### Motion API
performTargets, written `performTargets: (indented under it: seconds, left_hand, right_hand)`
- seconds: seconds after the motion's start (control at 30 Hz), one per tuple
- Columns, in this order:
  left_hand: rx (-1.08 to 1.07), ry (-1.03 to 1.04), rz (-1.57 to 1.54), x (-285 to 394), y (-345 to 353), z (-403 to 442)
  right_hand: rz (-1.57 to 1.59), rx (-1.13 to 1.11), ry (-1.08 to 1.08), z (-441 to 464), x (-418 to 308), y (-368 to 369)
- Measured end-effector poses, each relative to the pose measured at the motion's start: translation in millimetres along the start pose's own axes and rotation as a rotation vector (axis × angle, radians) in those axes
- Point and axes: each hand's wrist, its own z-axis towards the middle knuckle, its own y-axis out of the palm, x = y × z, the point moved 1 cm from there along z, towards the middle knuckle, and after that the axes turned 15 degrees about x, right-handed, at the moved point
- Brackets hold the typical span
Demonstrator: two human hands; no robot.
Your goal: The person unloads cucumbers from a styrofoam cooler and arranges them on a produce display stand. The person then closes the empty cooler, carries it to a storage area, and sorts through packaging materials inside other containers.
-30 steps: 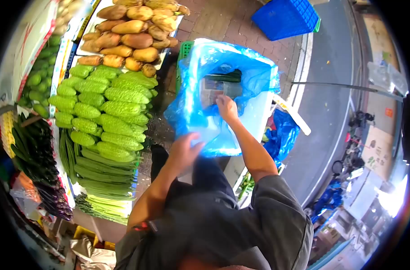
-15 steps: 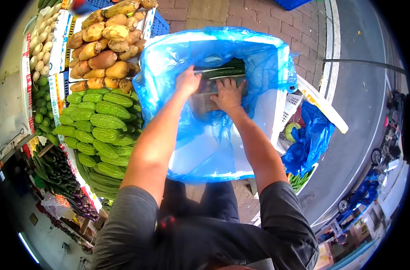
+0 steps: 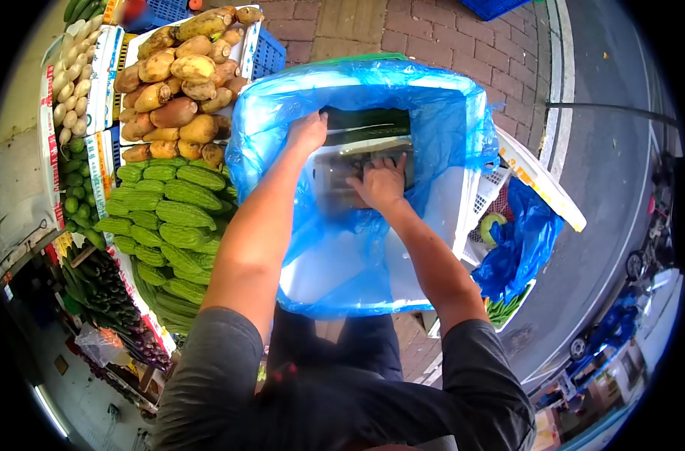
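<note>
A white foam box (image 3: 456, 197) lined with a blue plastic bag (image 3: 441, 143) stands in front of me. Long dark green cucumbers (image 3: 368, 120) lie inside along its far end. On the near side of them is a flat greyish-brown sheet or pack (image 3: 341, 177) that I cannot make out well. My left hand (image 3: 307, 134) is curled at the left end of the cucumbers, its fingertips partly hidden. My right hand (image 3: 384, 183) rests on the greyish-brown surface, palm down with fingers apart.
Bitter melons (image 3: 181, 214) and lotus roots (image 3: 196, 68) are piled to the left. At right stand a white foam lid (image 3: 541, 180), a crumpled blue bag (image 3: 519, 244) and a white basket (image 3: 485, 192). A road (image 3: 601, 180) runs beyond the brick pavement (image 3: 447, 34).
My left hand has shifted slightly left, and my right hand has slid a little toward me. More of the cucumbers and a pale strip beside them now show.
</note>
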Motion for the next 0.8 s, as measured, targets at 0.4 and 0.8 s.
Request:
performTargets:
  seconds: [0.4,0.8]
  left_hand:
    - [-0.038,-0.071,0.216,14.5,28.4,15.4]
    - [-0.026,-0.057,0.177,-1.5,53.2,29.2]
  right_hand:
    - [1.829,0.259,1.275,87.5,-26.7,88.8]
    - [1.999,0.071,1.377,96.5,5.4,104.8]
